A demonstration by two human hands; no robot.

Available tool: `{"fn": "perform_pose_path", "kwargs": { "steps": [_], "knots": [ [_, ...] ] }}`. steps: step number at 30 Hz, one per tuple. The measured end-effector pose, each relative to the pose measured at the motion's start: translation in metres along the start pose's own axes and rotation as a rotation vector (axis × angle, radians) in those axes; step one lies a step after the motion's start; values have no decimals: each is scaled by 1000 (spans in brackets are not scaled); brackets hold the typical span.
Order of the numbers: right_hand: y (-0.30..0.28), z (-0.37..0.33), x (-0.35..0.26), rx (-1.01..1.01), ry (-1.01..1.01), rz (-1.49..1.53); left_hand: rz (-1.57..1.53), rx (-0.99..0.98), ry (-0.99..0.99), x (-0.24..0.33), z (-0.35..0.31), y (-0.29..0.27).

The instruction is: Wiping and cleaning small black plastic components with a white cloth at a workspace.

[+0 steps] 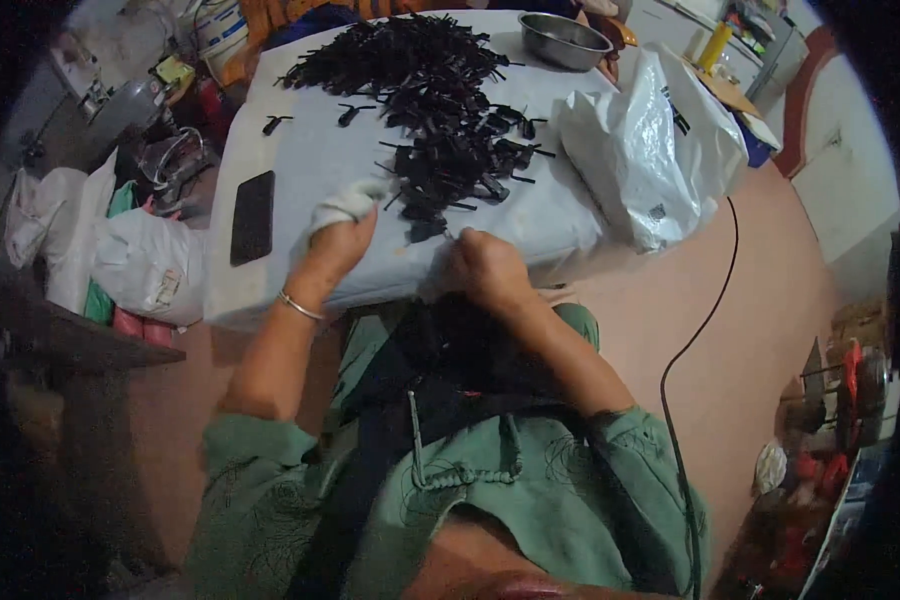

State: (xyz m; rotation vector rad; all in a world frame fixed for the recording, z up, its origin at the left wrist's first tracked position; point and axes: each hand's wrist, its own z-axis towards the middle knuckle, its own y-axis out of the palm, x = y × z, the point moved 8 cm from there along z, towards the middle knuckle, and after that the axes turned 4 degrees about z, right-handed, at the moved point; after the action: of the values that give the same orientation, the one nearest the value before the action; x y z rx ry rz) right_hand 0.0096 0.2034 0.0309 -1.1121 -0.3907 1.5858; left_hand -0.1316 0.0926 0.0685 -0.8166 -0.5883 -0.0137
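Note:
A large heap of small black plastic parts with short wire-like stems (420, 90) spreads over the white-covered table (300, 155) and trails toward me. My left hand (338, 243), wearing a bracelet, is left of the heap's near end. Its fingers are closed in a bunched white cloth (352, 202), slightly blurred. My right hand (492, 268) is curled shut at the table's near edge, just right of the nearest parts. What lies inside its fingers is hidden. Two loose black parts, one of them this part (277, 124), lie apart on the left.
A black phone (253, 218) lies at the table's left side. At the right edge leans a white plastic sack (635, 150); behind it sits a metal bowl (566, 41). White bags (155, 255) crowd a shelf at left. A black cable (700, 335) runs down at right.

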Motion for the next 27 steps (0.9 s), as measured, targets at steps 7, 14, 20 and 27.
{"fn": "perform_pose_path", "kwargs": {
  "steps": [7,14,20,27],
  "knots": [
    [-17,-21,10,-17,435,595,-380,-95,-254,38,-63,27],
    [2,-30,-11,-132,345,748,-308,121,-120,64,-50,18],
    [23,-16,13,-26,476,845,-857,107,-361,25,-48,51],
    [9,-7,-6,-31,445,844,-780,111,-405,23,-32,33]
  ]
}}
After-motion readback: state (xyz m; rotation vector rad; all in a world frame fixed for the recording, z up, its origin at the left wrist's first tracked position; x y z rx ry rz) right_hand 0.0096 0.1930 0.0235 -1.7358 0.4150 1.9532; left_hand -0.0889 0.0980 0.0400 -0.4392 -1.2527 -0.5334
